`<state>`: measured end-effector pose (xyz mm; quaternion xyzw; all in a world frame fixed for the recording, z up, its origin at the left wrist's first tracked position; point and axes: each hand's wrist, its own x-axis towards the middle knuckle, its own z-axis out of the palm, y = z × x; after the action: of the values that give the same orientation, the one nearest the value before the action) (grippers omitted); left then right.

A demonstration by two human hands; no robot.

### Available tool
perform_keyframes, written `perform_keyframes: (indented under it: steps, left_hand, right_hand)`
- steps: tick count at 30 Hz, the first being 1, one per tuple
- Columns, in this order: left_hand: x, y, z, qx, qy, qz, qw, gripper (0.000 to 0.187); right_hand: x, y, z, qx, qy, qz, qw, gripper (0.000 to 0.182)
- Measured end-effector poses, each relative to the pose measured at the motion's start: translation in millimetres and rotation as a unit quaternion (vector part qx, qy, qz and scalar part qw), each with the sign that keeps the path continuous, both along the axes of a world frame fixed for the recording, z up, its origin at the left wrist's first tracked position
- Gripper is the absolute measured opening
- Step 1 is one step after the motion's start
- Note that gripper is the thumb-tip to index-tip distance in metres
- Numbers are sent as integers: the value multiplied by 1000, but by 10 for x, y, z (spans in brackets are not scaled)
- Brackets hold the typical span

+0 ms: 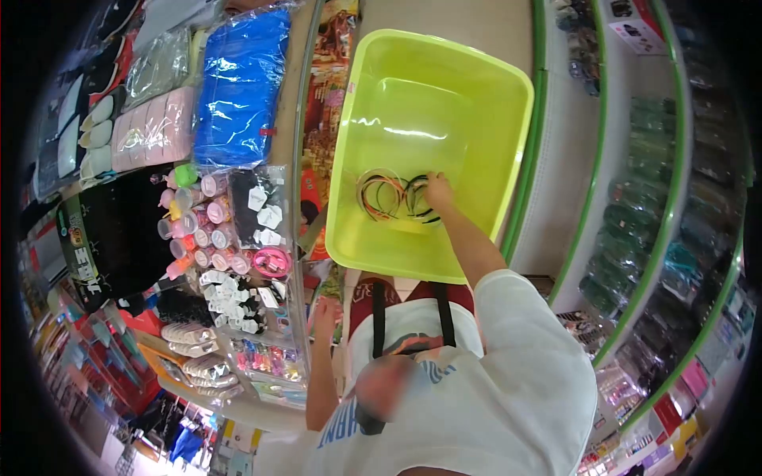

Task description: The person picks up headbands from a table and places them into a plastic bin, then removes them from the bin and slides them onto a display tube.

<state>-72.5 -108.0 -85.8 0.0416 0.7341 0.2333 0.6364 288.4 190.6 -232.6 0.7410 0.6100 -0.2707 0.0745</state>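
A large yellow-green plastic tub is in front of me. On its bottom, toward my side, lie several thin curved headbands, some dark and some orange or pale. My right hand reaches down into the tub, its fingers closed on a black headband beside the others. My left hand hangs low at my left side, outside the tub and close to the edge of the goods counter. Its fingers look stretched out, with nothing seen in them.
The counter at left carries blue plastic-wrapped goods, small pink-lidded bottles, white-tagged items and a pink round basket. Green-edged shelves with packaged goods rise at right. A patterned red-gold strip lies left of the tub.
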Motion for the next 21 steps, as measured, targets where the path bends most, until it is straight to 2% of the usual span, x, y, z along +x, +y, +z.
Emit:
perform_keyframes:
  steps: [1,4,7,9,12,15,18,21]
  left_hand:
    - [-43,-190,58,25,-7,35,999,24]
    - [38,-731,272,-91,62,52,993,19]
    - [199,-1169,278,-116,9,21,993,21]
    - [468,-1152,332,-149,37,-35,988,28]
    - [753,-944,199,-135,34,-70,988,33]
    - [957,-699,107,-71,43,-69,994,33]
    - [1081,-290,159,-10,62,-64,996,31]
    - [1139,-174,184,33,81,-55,995,28]
  right_hand:
    - [-19,22,-85,-16,-5,21,1000,26]
    - [87,113,-248,-26,-18,86,996,28]
    - [162,147,-208,-2,-12,150,989,26]
    - [203,255,-2,-20,-12,186,982,24]
    - [302,317,412,5,133,119,984,22]
    - [414,339,289,-2,303,14,953,24]
    - [456,382,298,6,307,-11,952,25]
    - [475,456,378,6,274,-63,960,25]
